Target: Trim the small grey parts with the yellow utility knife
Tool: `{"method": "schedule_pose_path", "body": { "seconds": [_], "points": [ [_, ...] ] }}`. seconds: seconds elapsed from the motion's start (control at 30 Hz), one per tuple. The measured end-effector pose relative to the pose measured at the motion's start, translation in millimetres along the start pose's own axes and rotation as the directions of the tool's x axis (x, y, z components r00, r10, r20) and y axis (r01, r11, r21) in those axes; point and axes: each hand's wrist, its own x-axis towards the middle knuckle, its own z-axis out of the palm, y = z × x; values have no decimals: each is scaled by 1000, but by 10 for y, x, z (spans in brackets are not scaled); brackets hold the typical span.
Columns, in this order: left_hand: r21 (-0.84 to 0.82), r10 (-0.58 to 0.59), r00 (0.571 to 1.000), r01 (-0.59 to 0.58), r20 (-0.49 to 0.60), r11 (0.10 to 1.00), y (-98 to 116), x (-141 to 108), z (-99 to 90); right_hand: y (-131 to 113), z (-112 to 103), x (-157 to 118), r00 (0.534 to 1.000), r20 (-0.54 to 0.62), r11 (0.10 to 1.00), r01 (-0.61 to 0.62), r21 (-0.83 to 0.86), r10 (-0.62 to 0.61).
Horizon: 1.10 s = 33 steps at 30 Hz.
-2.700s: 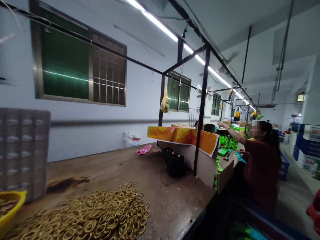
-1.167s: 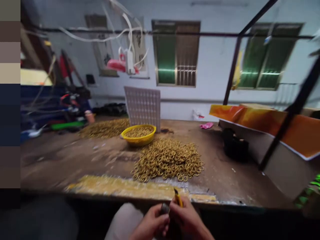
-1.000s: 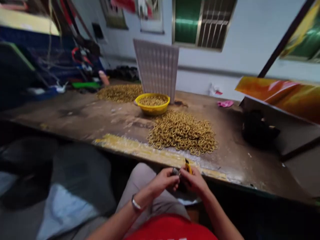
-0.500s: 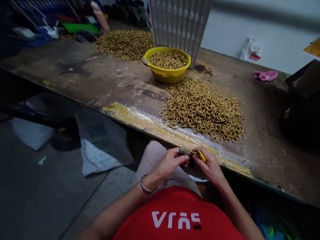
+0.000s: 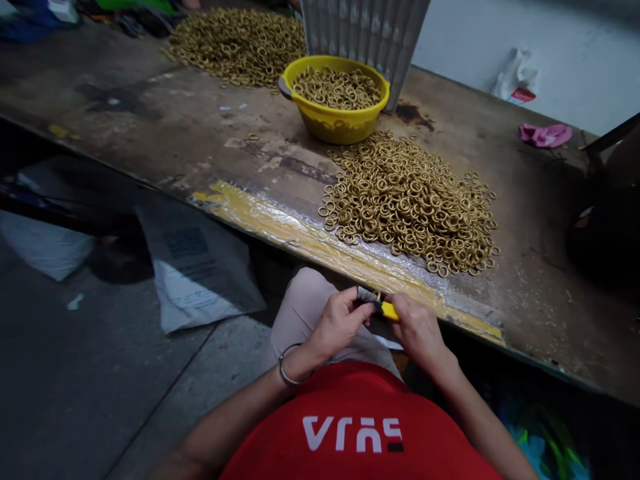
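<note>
Just off the table's front edge, above my lap, my left hand [image 5: 341, 325] is closed around a grey cylindrical piece [image 5: 367, 295]. A brass-coloured ring [image 5: 377, 295] shows at its right end. My right hand [image 5: 417, 330] grips a yellow-handled tool [image 5: 390, 311], whose tip is against or very near the grey piece. Beyond my hands lies a large heap of brass-coloured rings [image 5: 415, 200] on the table. Behind that heap stands a yellow basin [image 5: 343, 127] with more rings inside.
A second ring heap [image 5: 240, 47] lies at the back left of the wooden table [image 5: 175, 133], near a grey corrugated panel [image 5: 365, 30]. A pink cloth [image 5: 545, 135] sits at the right. White sacks [image 5: 200, 280] stand on the floor at the left.
The yellow tool has turned in my right hand and moved left, closer to my left hand. The camera view has shifted, so the table and its contents appear higher and a little larger.
</note>
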Motion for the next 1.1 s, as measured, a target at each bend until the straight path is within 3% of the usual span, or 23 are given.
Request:
{"method": "schedule_pose_path", "body": {
  "seconds": [0.17,0.27,0.33,0.37,0.43,0.53,0.67,0.83,0.9,1.0,1.1],
  "points": [
    [180,140,987,-125,-75,976,31,14,-54,-31,1,155,1000,-3,994,-8,-111,8],
    [185,192,980,-179,-57,966,128,-53,-76,116,-43,332,983,-8,962,-183,-204,185],
    [156,188,982,-190,30,969,167,-115,-88,271,-83,463,938,-49,906,-345,-245,344],
    [123,162,984,-170,75,978,163,-136,-96,341,-97,529,929,-85,898,-370,-239,360],
    [24,75,988,-79,132,997,103,-136,-118,429,-101,659,941,-131,918,-335,-213,312],
    [-152,-35,991,54,125,987,-61,-59,-161,423,-41,837,962,-145,939,-259,-225,231],
    [-423,-107,987,148,119,894,-206,30,-222,386,33,979,954,-149,923,-290,-253,259],
    [-593,-161,945,304,283,745,-248,136,-295,522,-55,963,954,-250,986,-166,18,165],
    [-587,-178,945,312,276,747,-255,224,-297,556,-116,929,958,-240,983,-127,134,157],
    [-516,-203,970,244,135,821,-234,390,-260,526,-192,880,985,-122,961,-86,262,122],
    [-436,-150,988,154,44,887,-183,549,-203,434,-228,843,998,-48,941,-21,337,40]
  ]
}}
